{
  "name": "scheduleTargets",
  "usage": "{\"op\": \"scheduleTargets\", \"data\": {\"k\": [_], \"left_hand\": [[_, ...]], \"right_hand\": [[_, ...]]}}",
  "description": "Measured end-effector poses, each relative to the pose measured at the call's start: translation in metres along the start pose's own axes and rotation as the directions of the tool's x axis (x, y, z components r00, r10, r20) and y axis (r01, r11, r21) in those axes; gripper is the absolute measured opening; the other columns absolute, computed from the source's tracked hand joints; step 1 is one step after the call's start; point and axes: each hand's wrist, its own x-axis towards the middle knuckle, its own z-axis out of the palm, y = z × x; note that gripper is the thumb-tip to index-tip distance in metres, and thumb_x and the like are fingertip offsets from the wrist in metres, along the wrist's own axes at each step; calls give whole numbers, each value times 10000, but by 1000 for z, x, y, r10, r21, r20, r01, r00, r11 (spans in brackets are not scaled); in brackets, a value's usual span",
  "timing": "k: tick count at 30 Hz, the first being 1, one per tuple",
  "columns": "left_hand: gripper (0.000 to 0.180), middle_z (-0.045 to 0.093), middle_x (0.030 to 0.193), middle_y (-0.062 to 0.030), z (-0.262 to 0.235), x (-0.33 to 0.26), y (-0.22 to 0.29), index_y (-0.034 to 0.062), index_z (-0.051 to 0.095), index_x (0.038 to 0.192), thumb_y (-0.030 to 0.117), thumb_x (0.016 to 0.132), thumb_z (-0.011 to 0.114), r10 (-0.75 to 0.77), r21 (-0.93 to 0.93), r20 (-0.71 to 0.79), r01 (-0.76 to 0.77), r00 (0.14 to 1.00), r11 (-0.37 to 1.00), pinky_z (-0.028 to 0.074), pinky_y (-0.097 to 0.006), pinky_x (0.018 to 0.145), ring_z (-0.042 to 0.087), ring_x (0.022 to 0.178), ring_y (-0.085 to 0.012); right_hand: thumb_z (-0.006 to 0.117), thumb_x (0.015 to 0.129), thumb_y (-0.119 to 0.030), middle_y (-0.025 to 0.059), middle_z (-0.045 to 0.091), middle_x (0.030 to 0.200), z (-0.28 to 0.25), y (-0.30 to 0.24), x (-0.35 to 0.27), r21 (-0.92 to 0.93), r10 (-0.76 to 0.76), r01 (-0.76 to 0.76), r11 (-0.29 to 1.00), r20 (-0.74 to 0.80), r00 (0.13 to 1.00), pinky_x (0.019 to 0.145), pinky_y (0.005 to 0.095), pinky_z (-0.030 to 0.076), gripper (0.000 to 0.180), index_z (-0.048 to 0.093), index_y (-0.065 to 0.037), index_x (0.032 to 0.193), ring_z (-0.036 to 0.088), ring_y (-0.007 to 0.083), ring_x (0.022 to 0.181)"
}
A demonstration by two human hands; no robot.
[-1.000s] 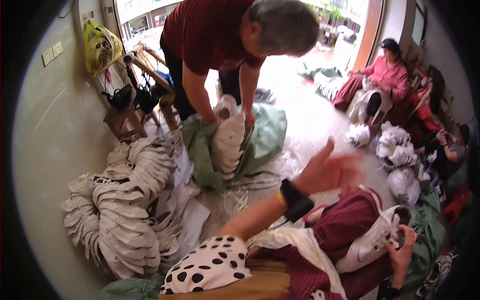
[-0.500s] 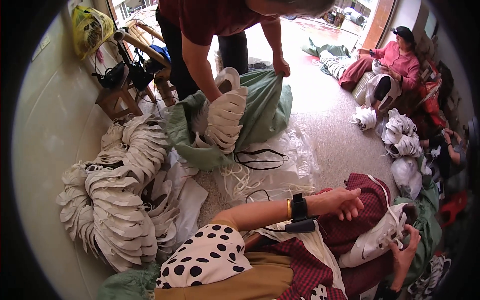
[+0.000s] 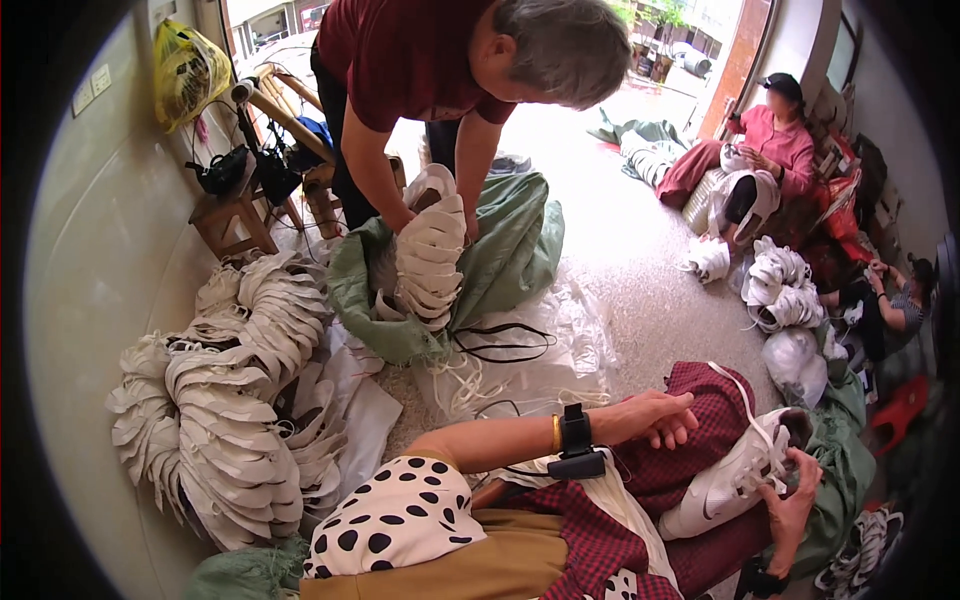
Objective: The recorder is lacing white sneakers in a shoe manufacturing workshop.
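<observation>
Left hand [image 3: 655,418]: centre-right of frame, forearm extended, fingers curled loosely on red checked cloth [image 3: 715,440], gripping nothing. Right hand [image 3: 790,500]: lower right, clasping white shoe [image 3: 735,478].

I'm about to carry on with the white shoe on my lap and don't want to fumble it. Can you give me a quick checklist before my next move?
1. Right hand on the shoe: ok, it grips the heel end.
2. Left hand on the shoe: not ok, it rests on the red checked cloth, apart from the shoe.
3. Shoe supported: ok, it lies on the lap.
4. Shoe's lace: cannot tell whether it is fully threaded.
5. Room in front: ok, the other person bends over the green sack, well clear.
</observation>
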Motion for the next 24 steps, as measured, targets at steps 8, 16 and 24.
{"op": "scheduleTargets", "data": {"k": [8, 16, 24], "left_hand": [[614, 682, 886, -20, 7, -2, 11, 6, 658, 1109, 569, 1028, 426, -36, 94, -39, 39, 999, 995, 487, -222, 646, 621, 748, -85], [572, 694, 851, -8, 18, -1, 1, 37, 700, 1068, 552, 1025, 454, 52, 235, -72, -34, 996, 971, 470, -217, 633, 612, 730, -70], [545, 689, 903, -34, 12, -6, 19, 40, 635, 1195, 525, 1036, 446, 138, 208, -15, -132, 990, 969, 510, -239, 635, 647, 773, -105]], "right_hand": [[795, 551, -81, 103, 586, 1132, 0, -3, 0, -1, 13, -13, 1000, 3, 1000, 995, 413, 412, 642, 585, -46, 1156, 508, 312, 1103], [797, 572, -161, 119, 583, 1122, 1, 11, -4, 19, -44, 45, 999, -52, 998, 968, 424, 415, 628, 581, -30, 1147, 507, 327, 1090], [801, 567, -193, 122, 584, 1124, 3, 8, -6, 5, -8, 8, 1000, -26, 1000, 974, 434, 411, 638, 582, -39, 1147, 499, 331, 1096]]}}
